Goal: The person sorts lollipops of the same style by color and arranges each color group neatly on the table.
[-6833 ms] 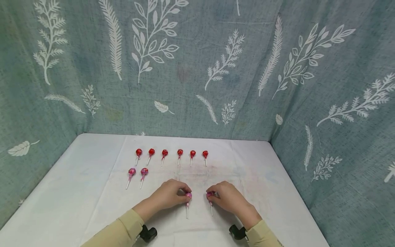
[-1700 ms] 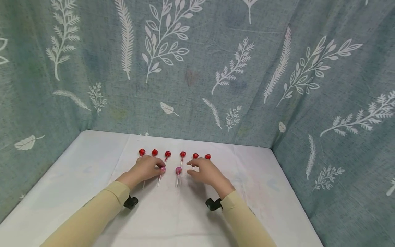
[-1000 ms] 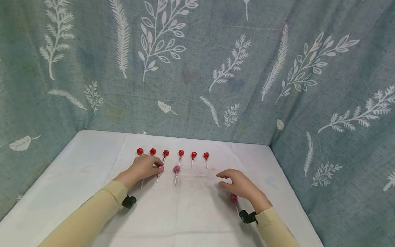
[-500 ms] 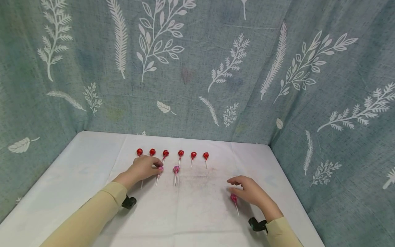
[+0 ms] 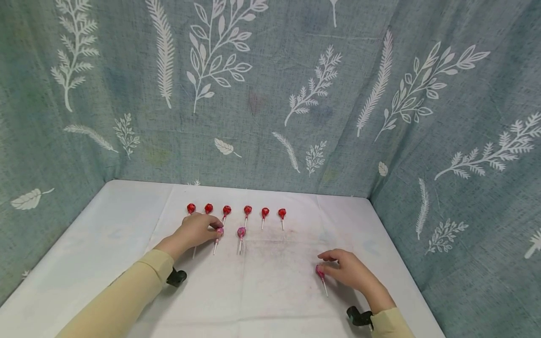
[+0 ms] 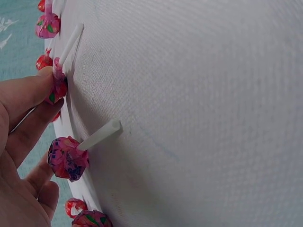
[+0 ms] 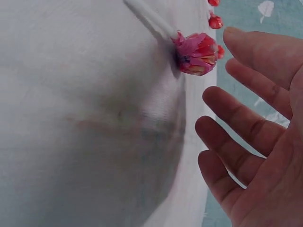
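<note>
My left hand [image 5: 192,233] pinches a pink lollipop [image 6: 57,87] by its wrapped head between thumb and finger; its stick points toward me on the table. Beneath that hand, another pink lollipop [image 6: 68,158] shows in the left wrist view, mostly covered in the head view. To the right of my left hand lies a pink lollipop [image 5: 241,232]. Farther right, my right hand [image 5: 350,270] hovers beside a lone pink lollipop [image 5: 320,271]. The right wrist view shows its fingers spread and loosely bent, the thumb just short of the wrapped candy [image 7: 198,54].
Behind the pink ones, a row of several red lollipops [image 5: 247,209] lies along the far part of the white-covered table [image 5: 270,291]. A green curtain [image 5: 270,155] with white leaf prints encloses the back and sides. Each wrist wears a black camera [image 5: 359,316].
My right hand has left the lollipop row and moved right and nearer to me, down beside the lone pink lollipop. Over the last second, my left hand has stayed still on its lollipop.
</note>
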`<state>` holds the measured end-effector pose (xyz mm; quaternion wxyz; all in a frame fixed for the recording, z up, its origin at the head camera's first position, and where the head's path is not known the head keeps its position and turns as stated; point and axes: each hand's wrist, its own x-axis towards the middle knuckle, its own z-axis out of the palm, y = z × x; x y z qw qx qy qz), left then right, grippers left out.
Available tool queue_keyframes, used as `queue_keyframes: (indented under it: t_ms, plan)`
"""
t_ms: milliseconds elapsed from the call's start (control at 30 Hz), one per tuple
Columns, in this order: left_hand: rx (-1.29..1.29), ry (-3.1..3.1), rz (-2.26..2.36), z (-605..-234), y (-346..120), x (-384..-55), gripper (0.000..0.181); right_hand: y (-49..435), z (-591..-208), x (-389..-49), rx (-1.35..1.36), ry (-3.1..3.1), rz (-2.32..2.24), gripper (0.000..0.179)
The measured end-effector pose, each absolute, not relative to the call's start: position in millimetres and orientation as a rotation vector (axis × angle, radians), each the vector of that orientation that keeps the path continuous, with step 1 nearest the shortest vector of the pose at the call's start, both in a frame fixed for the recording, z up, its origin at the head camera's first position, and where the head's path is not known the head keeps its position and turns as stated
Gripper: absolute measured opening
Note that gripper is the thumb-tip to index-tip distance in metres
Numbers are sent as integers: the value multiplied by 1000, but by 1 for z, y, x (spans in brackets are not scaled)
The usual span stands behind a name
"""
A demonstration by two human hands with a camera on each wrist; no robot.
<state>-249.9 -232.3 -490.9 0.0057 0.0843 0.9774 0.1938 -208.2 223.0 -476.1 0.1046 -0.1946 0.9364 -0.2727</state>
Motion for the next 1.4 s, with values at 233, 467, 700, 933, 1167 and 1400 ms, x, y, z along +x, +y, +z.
queue_keyframes:
  t_ms: [233, 467, 700, 933, 1167, 1400]
  plan:
    - [241, 3047, 621, -493, -231, -248, 22, 224, -481, -206, -590, 2753, -750, 38]
    - [239, 3047, 622, -489, -230, -248, 22, 224, -486, -207, -640, 2783, -672, 31]
    - [255, 3051, 601, -488, -231, -248, 25, 222, -485, -208, -586, 2777, -670, 28]
    - [241, 3045, 599, -488, -231, -249, 23, 216, -481, -211, -564, 2801, -692, 25]
    - [242, 3060, 592, -488, -232, -249, 24, 202, -482, -217, -488, 2867, -781, 25]
    - [255, 3057, 596, -486, -231, -247, 24, 185, -486, -228, -408, 2917, -815, 27]
